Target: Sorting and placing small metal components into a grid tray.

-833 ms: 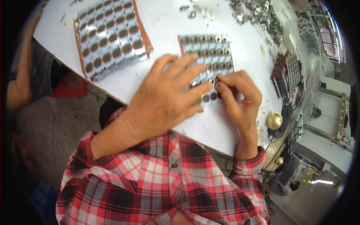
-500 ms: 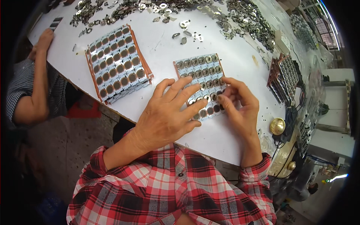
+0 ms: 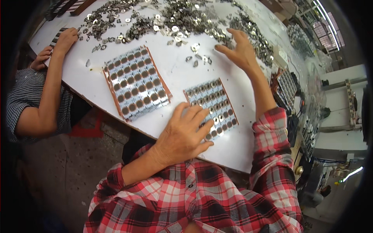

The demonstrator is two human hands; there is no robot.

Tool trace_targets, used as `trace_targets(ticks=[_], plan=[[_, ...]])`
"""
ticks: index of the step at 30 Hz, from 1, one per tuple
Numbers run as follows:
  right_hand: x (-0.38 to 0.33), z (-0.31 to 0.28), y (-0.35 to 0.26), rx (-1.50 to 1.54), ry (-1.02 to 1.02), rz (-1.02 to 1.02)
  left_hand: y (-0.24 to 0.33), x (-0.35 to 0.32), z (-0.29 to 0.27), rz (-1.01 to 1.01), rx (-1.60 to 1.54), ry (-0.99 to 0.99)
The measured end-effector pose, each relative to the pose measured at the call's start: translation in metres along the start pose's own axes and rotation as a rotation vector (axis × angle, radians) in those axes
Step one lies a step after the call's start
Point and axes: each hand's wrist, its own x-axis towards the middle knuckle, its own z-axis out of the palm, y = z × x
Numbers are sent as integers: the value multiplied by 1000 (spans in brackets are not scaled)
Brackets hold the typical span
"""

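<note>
My left hand (image 3: 185, 132) rests with its fingers extended over the near left part of a circuit board panel (image 3: 229, 113). Rows of round dark spots cover this panel, and small silvery metal plates sit on many of them in the far rows. Most spots along its near edge are bare and dark. My right hand (image 3: 241, 50) is stretched out at the far side, thumb and fingers apart, nothing visible between them. It hovers at the edge of a wide heap of loose small metal plates (image 3: 182, 19). A few single plates (image 3: 198, 56) lie scattered to its left.
A stack of similar panels (image 3: 136, 83) stands at the left. More panels (image 3: 286, 87) are piled at the table's right. Another person's hands (image 3: 65, 40) hold a dark striped strip at the far left. The white table (image 3: 83, 83) has a bent front edge.
My right hand has left the panel and reached away to the heap of metal plates. My left hand stays at the panel. The whole view has shifted.
</note>
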Motion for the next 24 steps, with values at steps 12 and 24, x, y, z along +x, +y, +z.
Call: trace_targets(ticks=[12,24], plan=[[67,59,-25,-62,12,-71,-4,-2,2,20,-12,-3],[-33,-23,-8,108,-104,-8,-4,-14,3,34,14,29]])
